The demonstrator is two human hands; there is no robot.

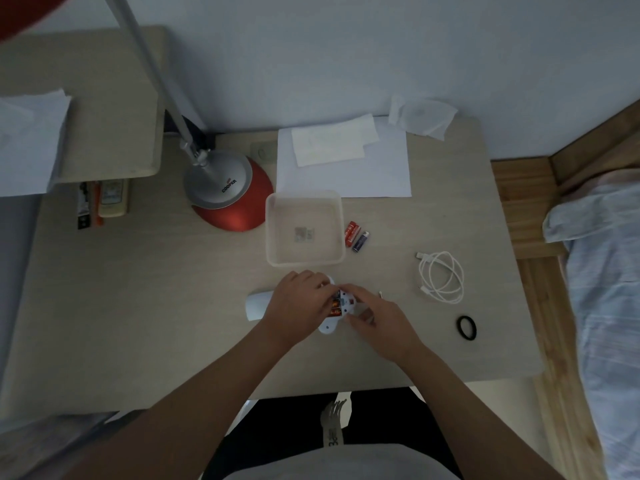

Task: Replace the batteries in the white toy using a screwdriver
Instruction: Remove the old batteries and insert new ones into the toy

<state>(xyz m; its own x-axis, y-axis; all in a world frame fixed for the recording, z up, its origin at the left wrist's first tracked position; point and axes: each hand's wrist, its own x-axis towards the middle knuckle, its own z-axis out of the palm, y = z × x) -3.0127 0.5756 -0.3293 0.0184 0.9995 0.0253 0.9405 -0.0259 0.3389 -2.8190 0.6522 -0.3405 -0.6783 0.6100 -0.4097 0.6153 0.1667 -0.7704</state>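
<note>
One white toy (328, 328), clasped between left hand (298, 301) and right hand (378, 317), fingers curled; two loose batteries (351, 233); apparently two more inside.

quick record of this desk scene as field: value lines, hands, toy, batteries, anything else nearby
toy: white toy on desk, battery bay open, fitted batteries visible
left hand: holds toy, fingertips at the bay
right hand: grips toy's right side
loose batteries: red battery and dark blue battery, side by side right of clear container
nearby: white cable, black hair tie, desk lamp
screwdriver: cannot tell
</note>
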